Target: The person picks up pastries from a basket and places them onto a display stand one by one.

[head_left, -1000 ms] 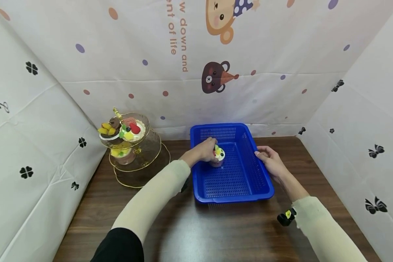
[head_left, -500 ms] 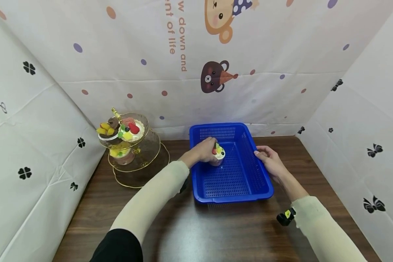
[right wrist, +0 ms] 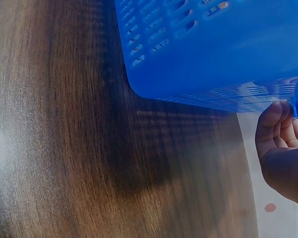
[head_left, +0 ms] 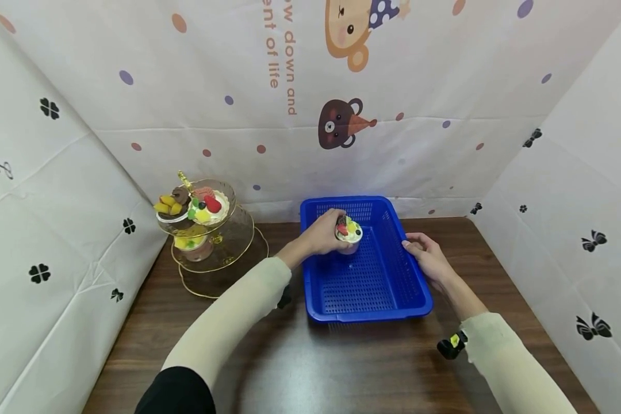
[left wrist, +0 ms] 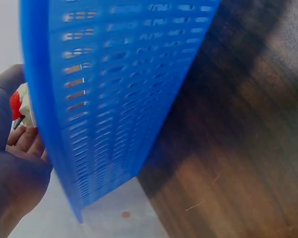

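On the dark wooden table (head_left: pixel 372 368), between the printed white backdrop panels, sits the blue slotted basket (head_left: pixel 393 287), in the same spot as a second ago. Just left of it stands the gold-rimmed tiered stand (head_left: pixel 233 253), with several small desserts on its upper plates. The right hand (head_left: pixel 428 257) rests against the basket's right rim as before, fingers loosely curled along the edge rather than wrapped over it; the right wrist view shows the fingertips (right wrist: pixel 274 116) just touching the blue wall. The real change is at the left hand (head_left: pixel 322 232): a second ago it held the dessert cup (head_left: pixel 349 233) low on the basket floor, and now the cup is raised clear of the floor, about level with the rim and nearer the far-left corner. The fingers are clamped round the cup's side, with the fruit topping upright. Judging by this, the cup is being taken out of the basket.
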Demonstrator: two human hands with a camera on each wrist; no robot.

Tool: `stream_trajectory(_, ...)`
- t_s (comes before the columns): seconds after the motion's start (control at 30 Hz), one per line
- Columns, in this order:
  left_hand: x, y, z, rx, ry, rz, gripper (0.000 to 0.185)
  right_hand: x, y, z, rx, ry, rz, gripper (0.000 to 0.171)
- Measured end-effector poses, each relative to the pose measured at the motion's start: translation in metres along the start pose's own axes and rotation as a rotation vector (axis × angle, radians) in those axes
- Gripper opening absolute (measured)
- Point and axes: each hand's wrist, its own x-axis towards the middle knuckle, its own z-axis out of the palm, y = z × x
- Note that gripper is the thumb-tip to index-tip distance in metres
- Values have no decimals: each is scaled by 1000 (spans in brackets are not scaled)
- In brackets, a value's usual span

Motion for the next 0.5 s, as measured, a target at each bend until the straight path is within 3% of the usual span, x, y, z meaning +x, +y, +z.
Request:
stream_trajectory(0.3,-8,10,-23,-90,75,56,87,1,-2,2,7,-1,7,52)
stream_trajectory(0.5,-21,24,-39,-96,151,81,86,2,-2,3,-1,13,15,52)
